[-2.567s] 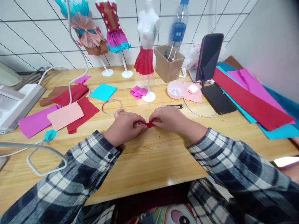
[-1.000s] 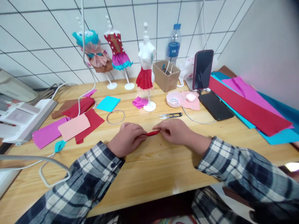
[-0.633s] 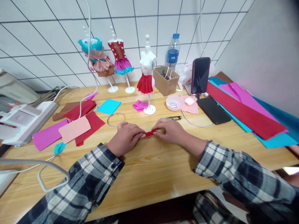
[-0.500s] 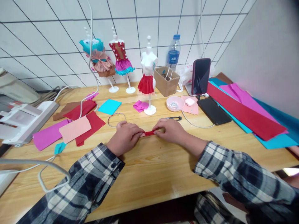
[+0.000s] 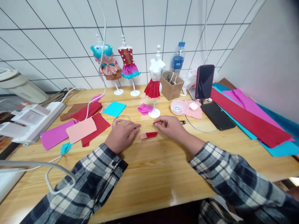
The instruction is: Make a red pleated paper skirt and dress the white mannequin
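Observation:
A short folded crepe-paper strip, pale pink at its left end (image 5: 143,136) and red at its right (image 5: 151,134), lies flat on the wooden table between my hands. My left hand (image 5: 122,133) hovers just left of it, thumb and forefinger apart and holding nothing. To the upper right of the strip is my right hand (image 5: 170,128), its fingers bent and loosely parted, with nothing visible in them. It covers most of a dark tool whose looped end (image 5: 182,122) shows beyond the knuckles. Behind them stands a white mini dress form (image 5: 156,69) in a red skirt (image 5: 153,89).
Two dressed forms (image 5: 128,62) stand at the back left. Paper pieces (image 5: 81,130) and a power strip (image 5: 35,121) lie left. Rightward are a pink dish (image 5: 179,107), a cardboard box (image 5: 172,87), a water bottle (image 5: 178,59), a flat phone (image 5: 218,115) and long paper sheets (image 5: 252,118).
Both hands have let go of the strip and drawn slightly apart, leaving it on the table. The whole view has shifted, so objects sit a little farther right and lower.

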A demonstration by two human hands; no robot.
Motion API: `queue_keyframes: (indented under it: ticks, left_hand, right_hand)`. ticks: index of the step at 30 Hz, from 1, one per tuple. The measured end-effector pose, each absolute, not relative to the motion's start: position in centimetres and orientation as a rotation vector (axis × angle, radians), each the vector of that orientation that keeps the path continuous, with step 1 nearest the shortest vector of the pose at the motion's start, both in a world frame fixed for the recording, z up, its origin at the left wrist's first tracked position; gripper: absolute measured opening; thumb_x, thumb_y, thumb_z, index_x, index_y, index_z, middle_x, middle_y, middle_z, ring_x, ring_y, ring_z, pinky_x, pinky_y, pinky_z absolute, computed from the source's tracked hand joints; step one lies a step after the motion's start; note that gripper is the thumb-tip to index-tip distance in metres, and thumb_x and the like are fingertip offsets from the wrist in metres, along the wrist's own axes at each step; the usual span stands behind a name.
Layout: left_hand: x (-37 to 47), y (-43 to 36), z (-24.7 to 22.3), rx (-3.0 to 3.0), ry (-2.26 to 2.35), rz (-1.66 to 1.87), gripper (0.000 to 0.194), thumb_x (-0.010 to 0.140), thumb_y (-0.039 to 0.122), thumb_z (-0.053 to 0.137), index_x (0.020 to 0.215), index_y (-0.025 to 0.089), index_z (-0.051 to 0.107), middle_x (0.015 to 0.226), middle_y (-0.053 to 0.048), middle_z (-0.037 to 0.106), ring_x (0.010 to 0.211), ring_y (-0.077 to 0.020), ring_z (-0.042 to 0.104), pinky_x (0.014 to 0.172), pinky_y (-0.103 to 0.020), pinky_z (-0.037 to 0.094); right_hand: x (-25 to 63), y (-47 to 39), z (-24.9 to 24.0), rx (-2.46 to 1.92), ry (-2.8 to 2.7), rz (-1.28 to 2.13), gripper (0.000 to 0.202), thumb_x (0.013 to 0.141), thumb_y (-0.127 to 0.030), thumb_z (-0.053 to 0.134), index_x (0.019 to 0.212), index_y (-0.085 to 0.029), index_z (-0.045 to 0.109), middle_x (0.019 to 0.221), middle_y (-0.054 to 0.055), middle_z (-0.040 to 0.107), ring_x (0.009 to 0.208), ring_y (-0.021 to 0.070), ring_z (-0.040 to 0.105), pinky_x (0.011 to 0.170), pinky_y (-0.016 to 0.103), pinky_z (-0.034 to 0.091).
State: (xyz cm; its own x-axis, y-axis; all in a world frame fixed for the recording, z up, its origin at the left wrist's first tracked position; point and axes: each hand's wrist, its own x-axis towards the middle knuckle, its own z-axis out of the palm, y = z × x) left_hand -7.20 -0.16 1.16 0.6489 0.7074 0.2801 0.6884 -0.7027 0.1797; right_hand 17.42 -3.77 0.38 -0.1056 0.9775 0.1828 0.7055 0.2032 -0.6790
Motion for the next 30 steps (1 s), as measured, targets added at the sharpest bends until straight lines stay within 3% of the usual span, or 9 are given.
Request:
queue_keyframes:
  ticks: [3,7,12,15,20,24,27,30]
  left_hand:
    - [-10.3,1.4,2.0,2.817,1.256,0.564,0.033,0.092,0.042,0.047,0.103,0.022,0.071,0.100,-0.008,0.073,0.096,-0.0248,0.063,0.088,-0.042,0.042]
    - [-14.5,3.0,2.5,2.856,1.330,0.300,0.037,0.085,0.048,0.052,0.106,0.023,0.068,0.111,-0.009,0.068,0.101,-0.0278,0.060,0.089,-0.043,0.044]
    - [-15.6,3.6,1.5,2.793,1.444,0.072,0.031,0.087,0.043,0.050,0.102,0.023,0.067,0.103,-0.008,0.069,0.100,-0.0280,0.060,0.085,-0.042,0.045]
    - [-14.8,3.7,1.2,2.825,1.380,0.090,0.030,0.090,0.041,0.045,0.095,0.024,0.068,0.101,-0.006,0.069,0.098,-0.0254,0.060,0.084,-0.039,0.044]
    - [-13.3,3.1,1.4,2.770,1.434,0.237,0.031,0.091,0.042,0.043,0.088,0.021,0.065,0.098,-0.007,0.070,0.095,-0.0268,0.061,0.082,-0.040,0.044]
    - [-11.3,0.5,2.0,2.455,1.463,0.687,0.023,0.094,0.038,0.043,0.092,0.020,0.057,0.089,-0.005,0.072,0.084,-0.0209,0.065,0.075,-0.033,0.047]
    - [-8.9,-2.5,2.1,2.347,1.237,0.900,0.015,0.095,0.032,0.046,0.094,0.020,0.055,0.084,-0.003,0.072,0.080,-0.0172,0.067,0.074,-0.029,0.049]
    - [-6.6,-4.9,1.7,2.376,1.028,0.958,0.011,0.094,0.026,0.048,0.092,0.020,0.057,0.084,-0.003,0.072,0.080,-0.0158,0.067,0.074,-0.028,0.050]
  right_hand:
    - [18.3,-4.4,-0.3,-1.534,-1.811,0.546,0.016,0.082,-0.024,0.060,0.088,-0.022,0.075,0.070,-0.001,0.069,0.058,0.0104,0.054,0.058,0.023,0.037]
    - [19.6,-4.3,-0.8,-1.564,-1.748,0.549,0.018,0.082,-0.027,0.060,0.088,-0.021,0.075,0.068,-0.001,0.069,0.056,0.0110,0.053,0.056,0.024,0.037]
    - [20.2,-3.9,-0.7,-1.581,-1.734,0.557,0.018,0.083,-0.027,0.059,0.088,-0.021,0.075,0.066,-0.001,0.067,0.055,0.0119,0.054,0.055,0.024,0.037]
    - [20.0,-4.2,-0.5,-1.526,-1.847,0.526,0.017,0.084,-0.026,0.060,0.092,-0.022,0.074,0.075,0.001,0.069,0.066,0.0140,0.059,0.061,0.026,0.042]
    - [19.6,-4.7,-0.1,-1.349,-2.085,0.389,0.022,0.085,-0.032,0.063,0.103,-0.022,0.071,0.098,0.006,0.071,0.093,0.0214,0.062,0.082,0.035,0.046]
    - [18.9,-5.4,0.6,-1.269,-1.983,0.240,0.019,0.088,-0.028,0.059,0.102,-0.020,0.069,0.093,0.007,0.070,0.089,0.0205,0.062,0.079,0.034,0.048]
    - [17.6,-6.7,1.4,-1.211,-1.908,0.250,0.020,0.089,-0.029,0.059,0.106,-0.021,0.065,0.089,0.005,0.069,0.082,0.0181,0.062,0.075,0.033,0.049]
    - [16.0,-8.2,1.9,-1.178,-1.798,0.491,0.039,0.088,-0.033,0.062,0.124,-0.024,0.053,0.098,0.005,0.071,0.073,0.0147,0.063,0.064,0.029,0.050]
